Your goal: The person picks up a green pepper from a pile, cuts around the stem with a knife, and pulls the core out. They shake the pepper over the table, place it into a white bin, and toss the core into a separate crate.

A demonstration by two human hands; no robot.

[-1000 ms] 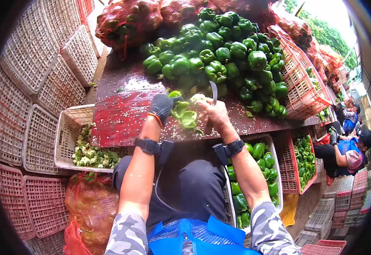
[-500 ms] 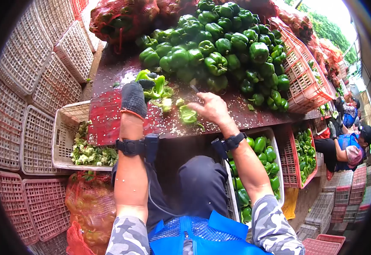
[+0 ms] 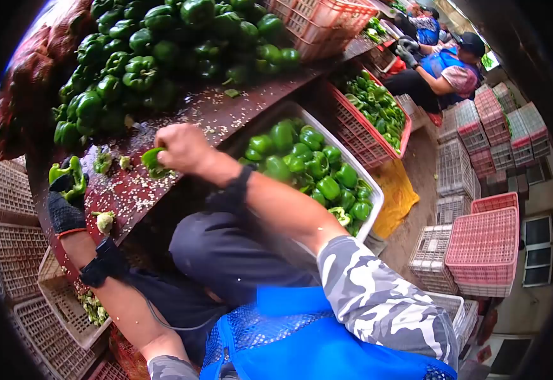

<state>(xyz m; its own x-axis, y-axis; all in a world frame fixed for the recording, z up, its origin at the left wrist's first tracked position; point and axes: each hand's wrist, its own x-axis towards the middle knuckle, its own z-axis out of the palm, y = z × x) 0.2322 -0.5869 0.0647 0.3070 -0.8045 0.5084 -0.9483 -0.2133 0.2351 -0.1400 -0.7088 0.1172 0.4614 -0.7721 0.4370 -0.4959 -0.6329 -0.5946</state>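
My left hand [image 3: 66,208], in a dark knit glove, is closed around a cut-open green bell pepper [image 3: 69,177] at the table's left side. Bare, my right hand [image 3: 184,149] has its fingers shut on a green pepper piece [image 3: 153,163], close above the seed-strewn dark red table [image 3: 225,123]. Between the hands lie pepper cores [image 3: 102,161], and another core [image 3: 104,221] sits near the table edge. A small pale object [image 3: 128,121], perhaps a blade, rests by the large heap of whole green peppers [image 3: 156,57].
Below my right forearm stands a white crate of green peppers [image 3: 327,171]. Beyond it is a red crate of peppers [image 3: 378,114], with a yellow sack [image 3: 393,196] on the floor. A crate with trimmings [image 3: 67,297] is at lower left. A co-worker [image 3: 444,69] sits at upper right.
The view has turned right, bringing the white crate nearer the middle. My right hand, spread before, has closed on the pepper piece. My left hand keeps hold of its pepper.
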